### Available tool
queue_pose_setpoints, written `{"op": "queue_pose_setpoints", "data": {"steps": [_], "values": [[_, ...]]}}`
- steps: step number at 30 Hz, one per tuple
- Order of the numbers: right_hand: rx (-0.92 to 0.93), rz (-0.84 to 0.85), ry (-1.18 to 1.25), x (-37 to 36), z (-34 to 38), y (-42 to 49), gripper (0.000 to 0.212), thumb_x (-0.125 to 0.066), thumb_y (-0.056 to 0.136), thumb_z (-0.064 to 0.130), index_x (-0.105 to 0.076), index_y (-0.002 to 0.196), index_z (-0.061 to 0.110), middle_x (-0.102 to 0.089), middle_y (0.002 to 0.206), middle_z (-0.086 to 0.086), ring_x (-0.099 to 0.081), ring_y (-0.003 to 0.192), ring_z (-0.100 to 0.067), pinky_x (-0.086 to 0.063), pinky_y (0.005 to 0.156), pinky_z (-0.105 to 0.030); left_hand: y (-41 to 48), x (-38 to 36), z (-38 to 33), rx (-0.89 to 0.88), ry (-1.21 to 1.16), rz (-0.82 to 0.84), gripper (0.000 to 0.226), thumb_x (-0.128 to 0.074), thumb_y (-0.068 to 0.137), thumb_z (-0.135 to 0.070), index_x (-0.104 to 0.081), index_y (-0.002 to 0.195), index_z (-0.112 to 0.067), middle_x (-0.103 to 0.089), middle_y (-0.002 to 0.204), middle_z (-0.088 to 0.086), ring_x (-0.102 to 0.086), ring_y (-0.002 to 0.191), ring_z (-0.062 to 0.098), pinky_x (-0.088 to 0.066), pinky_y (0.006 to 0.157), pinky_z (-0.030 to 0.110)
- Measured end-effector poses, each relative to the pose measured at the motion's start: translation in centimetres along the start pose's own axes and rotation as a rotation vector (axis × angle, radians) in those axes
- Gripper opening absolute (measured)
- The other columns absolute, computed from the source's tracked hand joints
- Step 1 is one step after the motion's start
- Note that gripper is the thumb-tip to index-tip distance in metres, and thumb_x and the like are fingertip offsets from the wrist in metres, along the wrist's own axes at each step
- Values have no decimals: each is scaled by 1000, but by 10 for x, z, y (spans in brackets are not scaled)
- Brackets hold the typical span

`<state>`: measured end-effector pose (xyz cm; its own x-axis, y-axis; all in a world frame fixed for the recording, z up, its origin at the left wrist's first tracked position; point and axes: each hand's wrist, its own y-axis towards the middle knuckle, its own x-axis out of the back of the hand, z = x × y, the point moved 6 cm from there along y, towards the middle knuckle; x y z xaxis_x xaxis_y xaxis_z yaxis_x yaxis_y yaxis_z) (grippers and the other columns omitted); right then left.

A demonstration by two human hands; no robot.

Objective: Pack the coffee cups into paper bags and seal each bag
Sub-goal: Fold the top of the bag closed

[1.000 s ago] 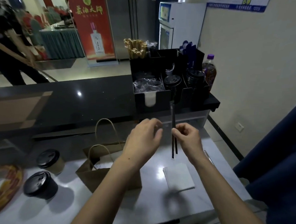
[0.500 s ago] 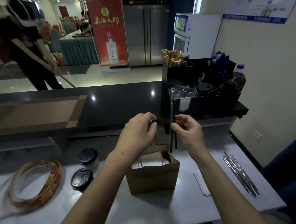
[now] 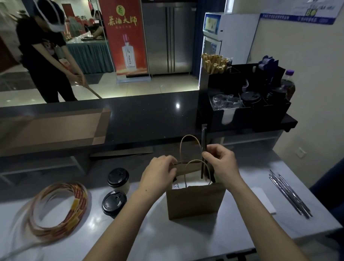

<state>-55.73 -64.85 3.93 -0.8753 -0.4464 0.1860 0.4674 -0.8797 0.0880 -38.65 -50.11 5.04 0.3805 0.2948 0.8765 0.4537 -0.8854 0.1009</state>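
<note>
A brown paper bag (image 3: 195, 200) stands open on the white table, its two rope handles up and something white inside. My right hand (image 3: 221, 161) pinches a thin black wrapped straw (image 3: 203, 138) upright, its lower end dipping into the bag's mouth. My left hand (image 3: 161, 172) grips the bag's far left rim. Left of the bag stand two coffee cups with black lids, one farther back (image 3: 118, 179) and one nearer (image 3: 113, 203).
A coil of red and yellow tape (image 3: 59, 210) lies at the table's left. Several wrapped straws (image 3: 290, 196) and a white napkin (image 3: 264, 201) lie at the right. A black organizer (image 3: 244, 110) with lids and sticks sits on the dark counter behind. A person stands beyond it.
Both hands have come down from in front of the counter to the bag's mouth. The straw's lower end now dips into the bag, and my left hand has taken the rim.
</note>
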Motion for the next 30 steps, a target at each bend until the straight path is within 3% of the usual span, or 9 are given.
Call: {"op": "queue_pose_setpoints", "data": {"steps": [4, 9, 13, 17, 19, 21, 25, 30], "values": [[-41, 148, -113, -8, -8, 6, 16, -76, 95, 25, -74, 112, 26, -75, 99, 5, -72, 97, -13, -60, 86, -32, -4, -24, 5, 48, 28, 41, 38, -69, 94, -33, -58, 131, -31, -61, 124, -12, -48, 127, 19, -47, 104, 41], [-37, 363, -322, -22, -11, 14, 11, -74, 97, 24, -72, 108, 29, -72, 101, 8, -69, 97, -8, -53, 80, -21, -13, -39, 18, 132, -42, 27, 68, -79, 85, -40, -45, 142, -28, -53, 139, -7, -38, 139, 19, -40, 111, 40], [18, 485, -537, -32, -13, 19, 9, -73, 98, 26, -72, 107, 28, -70, 100, 11, -66, 95, -5, -51, 80, -22, -13, -42, 20, 142, -80, 25, 86, -83, 81, -42, -36, 151, -23, -48, 145, -5, -36, 142, 18, -38, 114, 38], [36, 614, -723, -37, -20, 20, 14, -68, 99, 18, -72, 112, 23, -69, 96, 5, -66, 84, -13, -55, 70, -29, -12, -44, 20, 169, -64, 45, 98, -84, 81, -44, -28, 158, -21, -43, 153, -3, -33, 147, 19, -35, 118, 38], [48, 672, -793, -39, -25, 21, 15, -67, 100, 17, -71, 112, 24, -67, 92, 7, -65, 80, -10, -48, 65, -23, -12, -46, 21, 178, -56, 61, 105, -84, 79, -47, -24, 161, -20, -37, 160, -2, -27, 152, 20, -32, 122, 42], [75, 706, -848, -41, -29, 21, 16, -65, 101, 17, -71, 114, 22, -65, 90, 9, -62, 78, -7, -45, 64, -21, -13, -49, 22, 185, -53, 77, 109, -84, 78, -49, -21, 162, -19, -34, 163, -1, -23, 155, 22, -31, 123, 44], [112, 755, -941, -46, -38, 22, 14, -64, 101, 19, -73, 110, 23, -69, 93, 3, -66, 81, -15, -59, 74, -35, -12, -51, 20, 166, -43, 61, 106, -85, 75, -48, -24, 158, -23, -41, 153, -3, -32, 149, 23, -37, 117, 47], [137, 754, -942, -46, -45, 24, 16, -67, 101, 25, -72, 116, 26, -70, 101, 6, -65, 87, -11, -57, 81, -31, -10, -53, 18, 196, -41, 73, 108, -83, 81, -47, -18, 163, -22, -27, 168, -2, -11, 160, 23, -24, 127, 47]]}}
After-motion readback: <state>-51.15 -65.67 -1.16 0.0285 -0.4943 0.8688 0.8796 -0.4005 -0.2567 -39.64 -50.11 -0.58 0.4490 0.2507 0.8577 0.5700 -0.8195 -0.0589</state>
